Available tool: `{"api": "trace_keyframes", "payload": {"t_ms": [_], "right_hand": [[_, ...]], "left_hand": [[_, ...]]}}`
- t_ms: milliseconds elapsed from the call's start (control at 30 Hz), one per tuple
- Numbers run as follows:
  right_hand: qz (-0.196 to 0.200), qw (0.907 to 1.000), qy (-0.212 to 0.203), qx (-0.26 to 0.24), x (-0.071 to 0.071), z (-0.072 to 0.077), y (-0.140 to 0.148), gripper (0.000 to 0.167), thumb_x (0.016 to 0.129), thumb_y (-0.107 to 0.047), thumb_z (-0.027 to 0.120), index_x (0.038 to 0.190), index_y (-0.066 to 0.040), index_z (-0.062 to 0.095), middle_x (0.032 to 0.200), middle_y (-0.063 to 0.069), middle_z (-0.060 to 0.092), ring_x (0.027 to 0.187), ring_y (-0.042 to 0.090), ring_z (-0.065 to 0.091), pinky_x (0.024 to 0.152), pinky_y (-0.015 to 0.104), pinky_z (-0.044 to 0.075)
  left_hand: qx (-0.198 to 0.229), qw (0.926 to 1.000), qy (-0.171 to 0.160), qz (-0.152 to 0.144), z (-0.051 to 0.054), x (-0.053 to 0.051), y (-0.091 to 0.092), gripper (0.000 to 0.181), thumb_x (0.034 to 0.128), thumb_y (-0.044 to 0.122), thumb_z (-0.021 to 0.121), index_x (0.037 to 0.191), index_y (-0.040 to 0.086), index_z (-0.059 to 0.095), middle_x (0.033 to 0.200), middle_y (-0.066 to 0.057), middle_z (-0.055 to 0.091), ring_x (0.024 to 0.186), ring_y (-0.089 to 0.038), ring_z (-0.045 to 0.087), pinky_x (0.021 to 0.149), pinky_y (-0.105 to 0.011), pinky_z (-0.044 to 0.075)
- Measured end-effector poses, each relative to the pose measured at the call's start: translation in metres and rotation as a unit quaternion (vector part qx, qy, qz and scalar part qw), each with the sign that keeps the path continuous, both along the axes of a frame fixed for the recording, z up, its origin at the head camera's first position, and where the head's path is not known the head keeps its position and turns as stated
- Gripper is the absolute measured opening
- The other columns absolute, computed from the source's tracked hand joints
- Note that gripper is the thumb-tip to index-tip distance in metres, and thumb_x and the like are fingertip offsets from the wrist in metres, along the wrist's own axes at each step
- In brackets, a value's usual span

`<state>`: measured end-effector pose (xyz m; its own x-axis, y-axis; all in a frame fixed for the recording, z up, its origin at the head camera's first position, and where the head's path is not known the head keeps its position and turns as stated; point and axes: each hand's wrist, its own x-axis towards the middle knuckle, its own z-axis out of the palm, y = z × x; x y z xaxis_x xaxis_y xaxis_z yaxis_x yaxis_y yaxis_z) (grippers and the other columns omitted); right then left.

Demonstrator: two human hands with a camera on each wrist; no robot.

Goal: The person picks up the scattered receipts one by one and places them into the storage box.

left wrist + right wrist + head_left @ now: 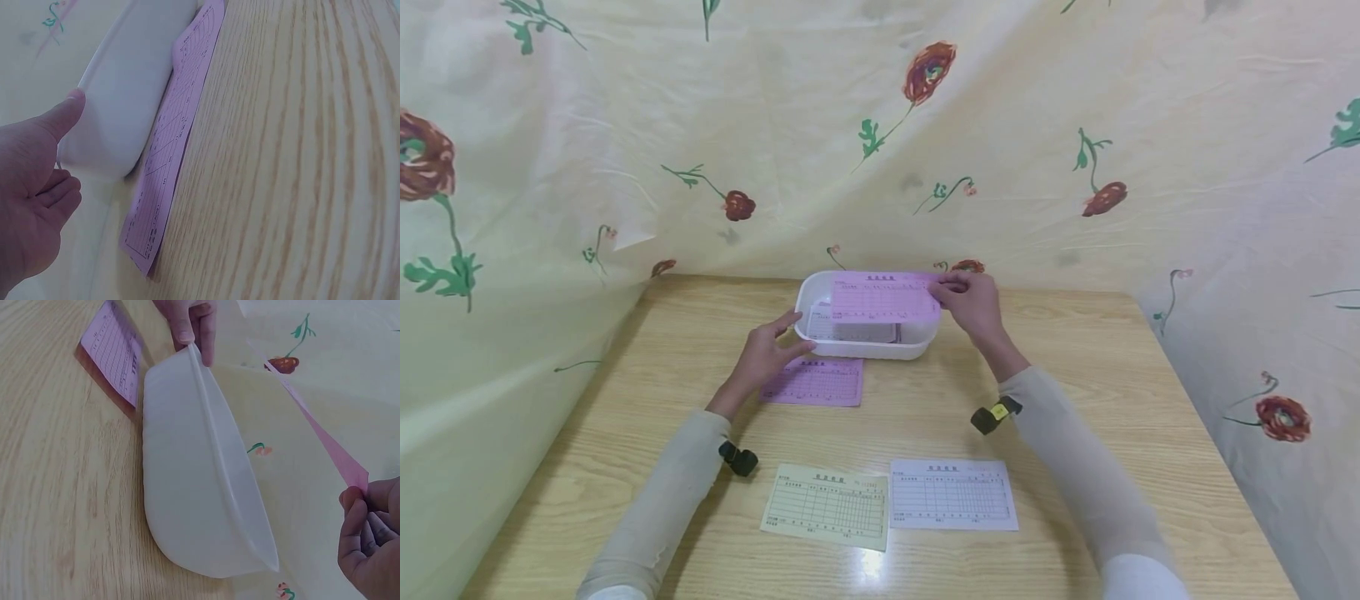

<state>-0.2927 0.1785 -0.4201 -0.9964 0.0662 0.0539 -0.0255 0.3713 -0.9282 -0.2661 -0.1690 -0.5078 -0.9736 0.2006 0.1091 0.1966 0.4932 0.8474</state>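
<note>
Pink slip (883, 300) is pinched in the right grip (976, 307), above the white tub (872, 351), and hides part of the papers (822, 327) inside. The left grip (765, 354) holds the tub's end. Another pink slip (814, 386) lies just before it; nearer, on the surface (1090, 350), yellow (826, 506) and white slips (953, 496) lie side by side.

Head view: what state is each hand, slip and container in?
Left hand: holding the white tub by its left end.
Right hand: pinching the raised pink slip by its right end.
Raised pink slip: held over the tub, print showing.
White tub: open-topped, paper inside.
Lower pink slip: on the table, at the tub's near side.
Yellowish slip: on the table, print up, slightly turned.
Whitish slip: on the table, print up.
</note>
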Motion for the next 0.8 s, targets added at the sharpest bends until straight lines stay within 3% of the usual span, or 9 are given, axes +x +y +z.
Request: {"api": "trace_keyframes", "payload": {"t_ms": [233,533,800], "right_hand": [[-0.002,0.9999,0.009,0.004,-0.020,-0.011,-0.013,0.026,0.095,-0.009,0.074,0.118,0.003,0.072,0.110,0.021,0.074,0.097,0.026,0.074,0.077,0.023,0.063],[0.000,0.9996,-0.004,0.026,-0.038,-0.025,-0.027,0.027,0.095,-0.009,0.074,0.118,0.004,0.072,0.110,0.021,0.074,0.099,0.030,0.074,0.078,0.026,0.064],[0.015,0.9991,-0.010,0.039,-0.043,-0.031,-0.043,0.024,0.093,-0.009,0.074,0.112,0.005,0.073,0.108,0.022,0.075,0.093,0.031,0.076,0.076,0.029,0.065]], "left_hand": [[0.003,0.9999,-0.009,0.006,0.002,0.001,0.001,0.076,0.0901,0.034,0.080,0.151,0.004,0.046,0.163,-0.019,0.031,0.146,-0.043,0.037,0.119,-0.053,0.037],[0.000,1.0000,-0.007,0.006,0.000,0.000,0.001,0.075,0.0900,0.033,0.080,0.151,0.005,0.046,0.163,-0.020,0.031,0.146,-0.043,0.037,0.119,-0.053,0.037],[0.003,1.0000,-0.004,0.004,-0.002,0.000,0.000,0.074,0.0901,0.033,0.080,0.151,0.005,0.047,0.163,-0.020,0.031,0.146,-0.043,0.038,0.119,-0.053,0.038]]}}
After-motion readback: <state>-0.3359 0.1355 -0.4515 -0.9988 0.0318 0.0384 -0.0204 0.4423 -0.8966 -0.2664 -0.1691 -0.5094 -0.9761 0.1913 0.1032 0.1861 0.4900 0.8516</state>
